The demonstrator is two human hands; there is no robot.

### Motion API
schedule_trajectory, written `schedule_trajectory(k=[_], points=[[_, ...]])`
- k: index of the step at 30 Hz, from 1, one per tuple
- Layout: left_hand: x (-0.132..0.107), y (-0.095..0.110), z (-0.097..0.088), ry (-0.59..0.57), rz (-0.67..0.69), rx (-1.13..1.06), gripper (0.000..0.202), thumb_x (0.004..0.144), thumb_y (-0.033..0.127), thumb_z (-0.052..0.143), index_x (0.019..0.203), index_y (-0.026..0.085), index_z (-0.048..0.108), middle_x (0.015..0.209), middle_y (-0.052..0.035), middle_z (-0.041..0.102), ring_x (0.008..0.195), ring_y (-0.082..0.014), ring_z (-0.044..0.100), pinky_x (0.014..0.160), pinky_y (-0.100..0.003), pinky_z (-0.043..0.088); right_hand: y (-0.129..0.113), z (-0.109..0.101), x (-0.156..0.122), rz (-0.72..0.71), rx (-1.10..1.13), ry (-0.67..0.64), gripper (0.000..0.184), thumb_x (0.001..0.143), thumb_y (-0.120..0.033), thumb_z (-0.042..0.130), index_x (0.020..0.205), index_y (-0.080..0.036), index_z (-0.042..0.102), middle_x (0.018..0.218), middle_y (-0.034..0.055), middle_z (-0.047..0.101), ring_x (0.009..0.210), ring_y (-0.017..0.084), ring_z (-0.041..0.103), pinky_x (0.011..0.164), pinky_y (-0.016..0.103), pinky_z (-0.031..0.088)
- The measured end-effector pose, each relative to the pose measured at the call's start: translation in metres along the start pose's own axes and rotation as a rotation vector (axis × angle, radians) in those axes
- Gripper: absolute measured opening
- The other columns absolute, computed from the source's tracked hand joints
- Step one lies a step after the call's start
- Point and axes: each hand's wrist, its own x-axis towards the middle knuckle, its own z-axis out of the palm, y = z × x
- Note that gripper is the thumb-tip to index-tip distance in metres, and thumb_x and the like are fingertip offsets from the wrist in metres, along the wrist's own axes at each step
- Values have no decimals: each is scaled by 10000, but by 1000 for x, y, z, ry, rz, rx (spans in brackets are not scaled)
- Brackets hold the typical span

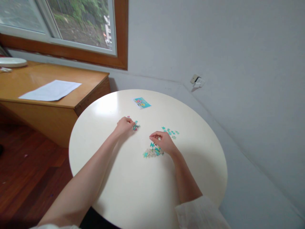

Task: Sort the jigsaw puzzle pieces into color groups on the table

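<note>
My left hand [125, 124] is closed, its fingertips pinched together at the edge of a small group of jigsaw puzzle pieces [135, 128]. Whether a piece sits in that pinch is hidden. Over the near pile of jigsaw pieces [154, 152], teal and beige, hovers my right hand [165, 142], with thumb and fingers drawn together. What it holds, if anything, cannot be made out. Beyond the right hand, teal pieces [169, 131] lie spread out. A single pink piece [128, 116] rests just past the left hand.
A colourful picture card [142, 103] lies toward the far side of the round white table [124, 187]. To the left, a wooden desk [92, 78] bears a white sheet of paper [51, 90]. A wall socket with a plug [197, 81] is behind the table.
</note>
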Motion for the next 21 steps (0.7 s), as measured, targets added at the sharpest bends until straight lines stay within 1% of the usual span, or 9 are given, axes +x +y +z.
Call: schedule_trajectory(k=[2, 5, 8, 14, 21], points=[[0, 1, 3, -41, 101, -7, 193, 663, 228, 536, 482, 165, 564, 479, 6, 519, 566, -128, 487, 623, -243, 377, 3, 1, 1, 14, -7, 64, 159, 699, -309, 579, 689, -181, 673, 634, 20, 658, 603, 149, 578, 616, 277, 460], [-3, 5, 9, -140, 198, -14, 180, 688, 264, 541, 574, 158, 630, 566, -7, 591, 548, -112, 470, 585, -232, 372, 4, 1, 3, -10, -11, 155, 190, 728, -333, 556, 732, -187, 678, 743, 45, 692, 697, 174, 603, 702, 308, 464], [-8, 11, 15, -178, 261, -49, 161, 689, 271, 567, 621, 158, 658, 662, -19, 631, 603, -113, 495, 596, -223, 373, 2, 1, 3, -46, -16, 167, 221, 755, -353, 533, 761, -189, 680, 787, 49, 698, 724, 178, 602, 730, 311, 457], [-18, 19, 25, -236, 294, -114, 161, 697, 270, 581, 631, 147, 662, 632, -17, 611, 594, -108, 484, 586, -216, 367, 1, 3, 3, -68, -27, 147, 199, 747, -333, 540, 709, -186, 668, 727, 36, 681, 685, 164, 589, 690, 284, 453], [-19, 17, 36, -215, 296, -94, 182, 701, 271, 568, 581, 142, 616, 584, -1, 588, 579, -103, 468, 577, -220, 358, 2, 4, 3, -91, -55, 160, 198, 747, -317, 521, 649, -178, 623, 641, 16, 628, 633, 146, 551, 646, 267, 425]])
